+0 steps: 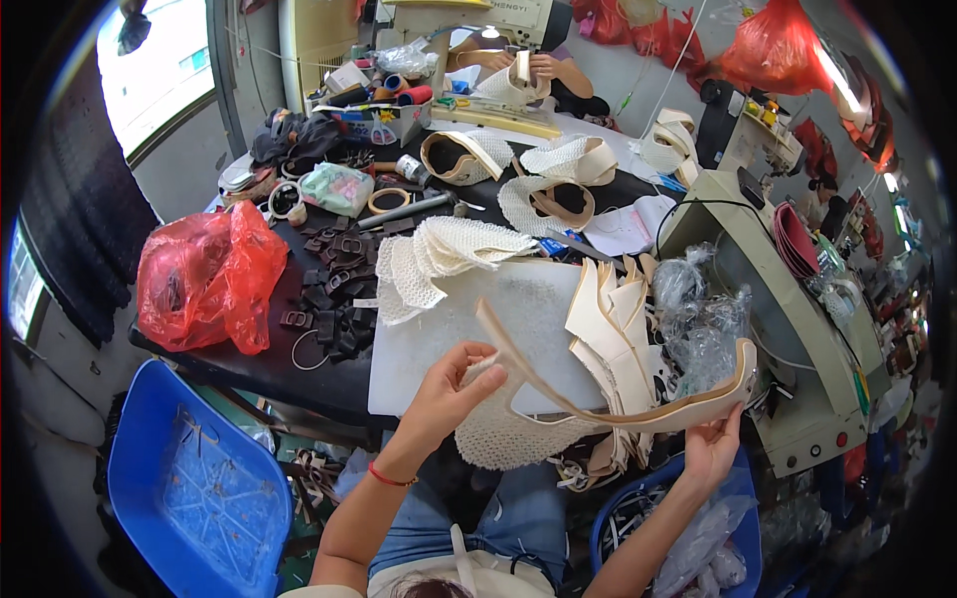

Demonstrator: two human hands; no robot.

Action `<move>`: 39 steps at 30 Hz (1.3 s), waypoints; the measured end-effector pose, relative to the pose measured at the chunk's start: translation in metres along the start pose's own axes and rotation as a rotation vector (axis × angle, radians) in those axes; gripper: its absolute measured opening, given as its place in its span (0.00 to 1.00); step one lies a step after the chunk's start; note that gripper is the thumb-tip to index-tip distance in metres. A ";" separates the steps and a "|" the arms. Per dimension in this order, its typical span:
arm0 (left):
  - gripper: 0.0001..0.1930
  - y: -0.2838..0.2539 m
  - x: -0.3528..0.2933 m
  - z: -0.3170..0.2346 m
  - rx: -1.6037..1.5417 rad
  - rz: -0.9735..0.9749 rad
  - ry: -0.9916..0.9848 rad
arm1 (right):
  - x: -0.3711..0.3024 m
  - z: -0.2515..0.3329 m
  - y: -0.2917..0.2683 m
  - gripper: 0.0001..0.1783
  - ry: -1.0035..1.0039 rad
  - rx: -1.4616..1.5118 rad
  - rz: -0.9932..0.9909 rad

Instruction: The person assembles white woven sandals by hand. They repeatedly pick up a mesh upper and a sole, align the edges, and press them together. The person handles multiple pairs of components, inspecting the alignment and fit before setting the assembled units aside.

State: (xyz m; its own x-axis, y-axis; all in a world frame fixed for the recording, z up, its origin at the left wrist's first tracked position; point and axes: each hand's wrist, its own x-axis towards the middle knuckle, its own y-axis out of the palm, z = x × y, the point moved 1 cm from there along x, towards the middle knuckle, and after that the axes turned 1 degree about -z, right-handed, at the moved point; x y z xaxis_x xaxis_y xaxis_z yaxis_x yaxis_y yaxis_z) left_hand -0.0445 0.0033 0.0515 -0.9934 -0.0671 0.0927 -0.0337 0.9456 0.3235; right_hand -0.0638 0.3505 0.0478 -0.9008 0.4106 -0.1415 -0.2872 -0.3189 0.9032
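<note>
My left hand (461,387) pinches one part of a cream mesh shoe upper (518,439) between thumb and fingers. The piece has a long, smooth beige band that curves off to the right. Under the band's far right end, my right hand (714,445) holds it with bent fingers. The upper hangs above the near edge of a white board (424,359). On the board's far left lies a stack of cream mesh pieces (454,249). Smooth cream pieces (610,334) are piled on its right side, partly behind the held band.
Dark buckled straps (344,259), a red plastic bag (209,284) and a hammer (409,209) lie left. Looped uppers (546,199) sit farther back. A beige machine (797,399) stands right. Blue bins (130,488) flank my legs. A co-worker's hands (543,68) work across the table.
</note>
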 end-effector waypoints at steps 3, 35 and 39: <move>0.13 -0.001 0.002 0.007 0.094 -0.060 0.023 | -0.009 -0.008 0.021 0.09 0.024 -0.112 -0.031; 0.16 -0.005 0.028 -0.052 0.394 0.663 -0.311 | -0.038 -0.042 0.052 0.07 0.471 -0.650 1.012; 0.17 0.013 0.037 -0.051 0.589 0.750 -0.203 | -0.072 -0.072 0.091 0.08 0.478 -1.146 1.381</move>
State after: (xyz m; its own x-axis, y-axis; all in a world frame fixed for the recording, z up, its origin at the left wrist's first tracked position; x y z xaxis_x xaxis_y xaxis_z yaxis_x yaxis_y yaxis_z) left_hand -0.0760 -0.0027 0.1073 -0.7775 0.6209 -0.0994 0.6206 0.7321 -0.2809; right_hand -0.0487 0.2308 0.1114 -0.6044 -0.7913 0.0925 0.7696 -0.6099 -0.1891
